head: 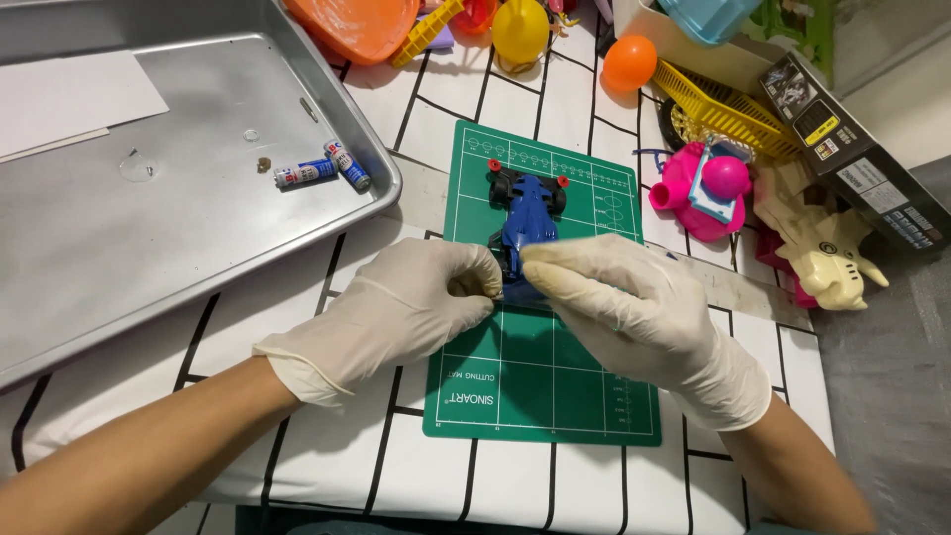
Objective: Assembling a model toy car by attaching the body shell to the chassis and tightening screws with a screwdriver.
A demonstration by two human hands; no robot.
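A small blue toy racing car [527,216] with black wheels and red front rollers sits on a green cutting mat [540,376]. My left hand [406,307], in a cream glove, grips the car's near end from the left. My right hand [634,307], gloved the same way, pinches the same end from the right. Both sets of fingertips meet over the rear of the car and hide it.
A metal tray [149,228] at the left holds two batteries [322,168], a white sheet and small bits. Colourful plastic toys, a yellow basket [728,114], an orange ball [630,61] and a dark box [857,149] crowd the back and right.
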